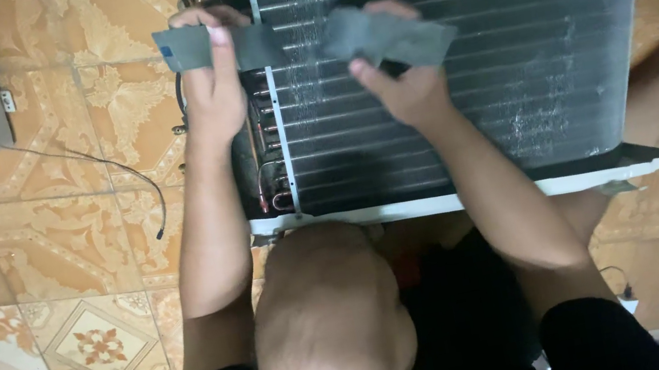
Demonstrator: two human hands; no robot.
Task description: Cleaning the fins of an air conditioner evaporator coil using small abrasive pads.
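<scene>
A: Where's the grey strip [304, 40]?
B: Stretched across the coil fins [459, 99]. Left hand [211, 88] pinches one end, right hand [402, 82] grips the other.
A: Handling?
B: Likely light and floppy; hold both ends. The fins probably bend easily.

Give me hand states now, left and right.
Left hand: closed on one end of the grey strip.
Right hand: closed, pinching the strip's other end over the coil.
</scene>
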